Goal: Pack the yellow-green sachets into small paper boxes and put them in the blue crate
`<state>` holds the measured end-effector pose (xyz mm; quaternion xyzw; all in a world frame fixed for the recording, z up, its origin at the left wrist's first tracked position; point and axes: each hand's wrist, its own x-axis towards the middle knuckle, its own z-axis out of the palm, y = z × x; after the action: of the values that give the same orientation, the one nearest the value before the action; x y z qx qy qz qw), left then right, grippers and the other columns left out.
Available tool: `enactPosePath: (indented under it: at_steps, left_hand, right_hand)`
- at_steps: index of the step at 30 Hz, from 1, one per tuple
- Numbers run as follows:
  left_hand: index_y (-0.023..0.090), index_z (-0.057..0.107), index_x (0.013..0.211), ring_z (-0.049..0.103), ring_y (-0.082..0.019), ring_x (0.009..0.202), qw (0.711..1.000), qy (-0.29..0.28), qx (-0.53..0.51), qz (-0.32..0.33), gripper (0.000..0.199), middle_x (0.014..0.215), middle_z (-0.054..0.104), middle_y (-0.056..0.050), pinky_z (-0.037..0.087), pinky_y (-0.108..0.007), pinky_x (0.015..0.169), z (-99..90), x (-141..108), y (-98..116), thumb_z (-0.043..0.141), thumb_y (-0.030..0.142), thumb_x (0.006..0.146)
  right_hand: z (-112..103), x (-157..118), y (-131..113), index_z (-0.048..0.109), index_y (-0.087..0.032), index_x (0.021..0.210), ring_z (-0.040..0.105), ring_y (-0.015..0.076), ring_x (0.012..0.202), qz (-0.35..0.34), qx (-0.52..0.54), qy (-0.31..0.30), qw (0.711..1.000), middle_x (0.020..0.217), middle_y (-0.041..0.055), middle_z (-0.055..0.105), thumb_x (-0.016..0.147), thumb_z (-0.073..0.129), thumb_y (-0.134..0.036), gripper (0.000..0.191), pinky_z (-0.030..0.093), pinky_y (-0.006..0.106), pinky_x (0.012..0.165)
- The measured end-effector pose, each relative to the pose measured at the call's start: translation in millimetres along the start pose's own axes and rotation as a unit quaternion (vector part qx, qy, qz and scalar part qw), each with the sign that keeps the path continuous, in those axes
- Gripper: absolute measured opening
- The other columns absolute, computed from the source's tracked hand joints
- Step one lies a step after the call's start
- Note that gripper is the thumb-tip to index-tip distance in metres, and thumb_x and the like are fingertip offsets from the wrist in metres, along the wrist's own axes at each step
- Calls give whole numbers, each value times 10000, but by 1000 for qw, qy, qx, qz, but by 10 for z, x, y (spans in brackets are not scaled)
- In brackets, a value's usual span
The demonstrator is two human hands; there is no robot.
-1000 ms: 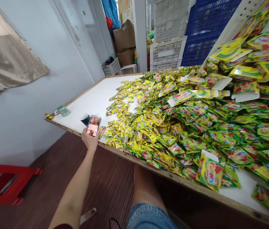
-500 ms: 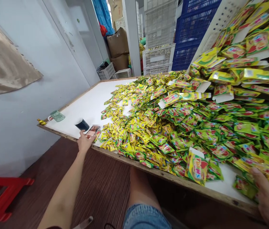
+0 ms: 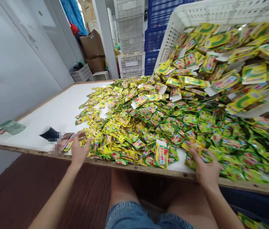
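Note:
At the left end of the packet pile, my left hand (image 3: 79, 148) has its thumb and fingers apart, beside small yellow sachets (image 3: 106, 138). A phone (image 3: 68, 140), partly blurred out, lies just left of it on the table. My right hand (image 3: 207, 168) is at the table's front edge with its thumb pressed to a yellow packet (image 3: 193, 145); its fingers curl over green sachets (image 3: 232, 156). A small yellow-green box (image 3: 161, 154) with a white flap lies between the hands, near the edge.
A white crate (image 3: 172, 28) full of yellow boxes (image 3: 227, 81) tips over the pile at the right. A dark cup (image 3: 48, 133) and a green mug (image 3: 12, 127) stand at the left of the white table (image 3: 53, 101). Stacked blue crates (image 3: 157, 38) and white crates (image 3: 131, 62) are behind.
My left hand has moved off the phone, rightward to the yellow sachets. The view has swung right, bringing the whole right hand and the tipped crate into sight.

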<state>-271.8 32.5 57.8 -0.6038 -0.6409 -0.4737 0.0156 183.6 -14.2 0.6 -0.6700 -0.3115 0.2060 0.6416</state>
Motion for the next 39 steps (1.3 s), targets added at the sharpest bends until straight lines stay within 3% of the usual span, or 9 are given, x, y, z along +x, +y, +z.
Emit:
enactPosePath:
  at_steps: [2,5,9,15,19,24,31,36,39]
  left_hand:
    - [215,522,1008,590,-189,853,988,-96,-125,-7,230,947,598,-45,473,-349,813,272,-273,663,532,326,806]
    - [242,552,1026,598,-179,868,926,-256,-276,-35,222,952,628,-52,481,-308,793,673,-693,1535,530,320,820]
    - [231,534,1122,591,-183,855,864,-352,-358,-50,332,997,628,-59,477,-294,739,1072,-999,2130,555,325,804]
    - [239,627,991,580,-188,809,864,-377,-333,-22,209,932,654,-36,444,-304,732,1278,-1049,2179,562,268,795]
    - [265,648,986,563,-204,875,857,-396,-330,23,208,993,629,-50,437,-315,744,1266,-1098,2217,566,274,795]
    - [235,608,992,577,-192,801,854,-369,-364,-43,226,967,627,-63,452,-308,697,1360,-1204,2268,586,297,776]
    - [219,594,909,556,-173,730,857,-386,-340,-40,180,870,597,-46,445,-294,657,1506,-1264,2300,581,335,771]
    - [206,540,1061,489,-278,997,944,-279,-177,14,452,1021,529,-124,372,-399,848,1662,-1162,2152,643,448,693]
    - [201,571,979,459,-335,1019,960,-269,-70,43,450,987,513,-143,333,-455,856,1795,-1150,2043,707,431,617]
  right_hand:
    - [45,-146,-169,583,-147,963,571,154,596,27,20,-45,998,755,41,633,567,743,-439,518,448,231,478]
    - [112,-346,-375,597,-170,935,616,200,713,37,66,-175,982,806,49,662,600,724,-429,442,507,286,607]
    - [104,-459,-447,617,-180,894,607,204,748,4,41,-294,955,830,49,658,645,698,-408,348,513,289,622]
    - [-59,-389,-410,547,-203,1011,494,116,487,80,30,-362,928,689,-9,592,682,645,-473,436,413,204,362]
    - [-62,-338,-455,589,-191,947,567,168,659,27,4,-384,923,786,25,623,689,651,-453,373,472,236,487]
    - [-51,-335,-422,608,-188,973,584,207,858,-17,47,-356,933,913,50,647,731,624,-432,344,471,298,754]
    - [-130,-371,-317,585,-181,943,586,202,831,23,118,-288,950,900,59,649,694,670,-408,348,469,312,754]
    - [-154,-219,-198,565,-163,963,595,190,707,66,155,-231,958,839,58,656,661,685,-440,427,482,293,624]
    - [-129,-36,-192,570,-156,971,584,193,696,17,95,-211,973,811,50,653,667,667,-461,440,465,293,618]
